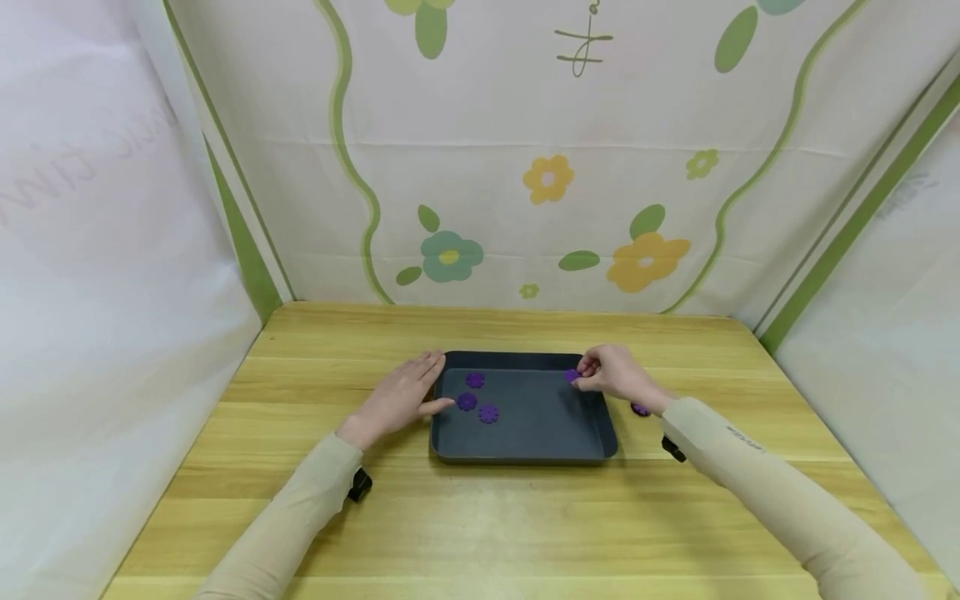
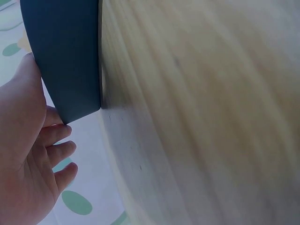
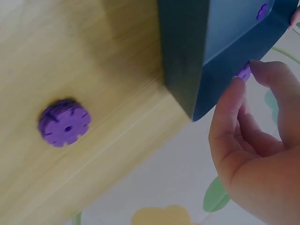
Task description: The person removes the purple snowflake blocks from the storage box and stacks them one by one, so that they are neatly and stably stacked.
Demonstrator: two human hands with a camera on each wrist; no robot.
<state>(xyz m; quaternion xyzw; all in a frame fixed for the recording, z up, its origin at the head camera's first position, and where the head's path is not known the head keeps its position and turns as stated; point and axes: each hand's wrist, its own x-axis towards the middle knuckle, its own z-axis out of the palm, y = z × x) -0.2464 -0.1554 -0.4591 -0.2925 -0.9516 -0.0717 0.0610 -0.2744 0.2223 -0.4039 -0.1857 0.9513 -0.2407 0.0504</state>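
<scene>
A dark grey rectangular tray (image 1: 536, 454) lies on the wooden table. My left hand (image 1: 401, 390) rests against its left rim, fingers stretched toward the far corner and thumb reaching over the edge. In the left wrist view those fingers (image 2: 61, 152) are loosely bent beside the tray corner. Over the far right corner of the tray, my right hand (image 1: 617, 372) pinches a purple notched disc (image 3: 243, 72) between thumb and index finger. Inside the tray, toward the left, lie three similar purple discs (image 1: 488, 414).
Right of the tray, a short stack of purple notched discs (image 3: 65, 124) stands on the table (image 1: 487, 533), partly hidden by my right wrist in the head view. White fabric walls (image 1: 480, 192) with printed flowers enclose the table at the back and both sides.
</scene>
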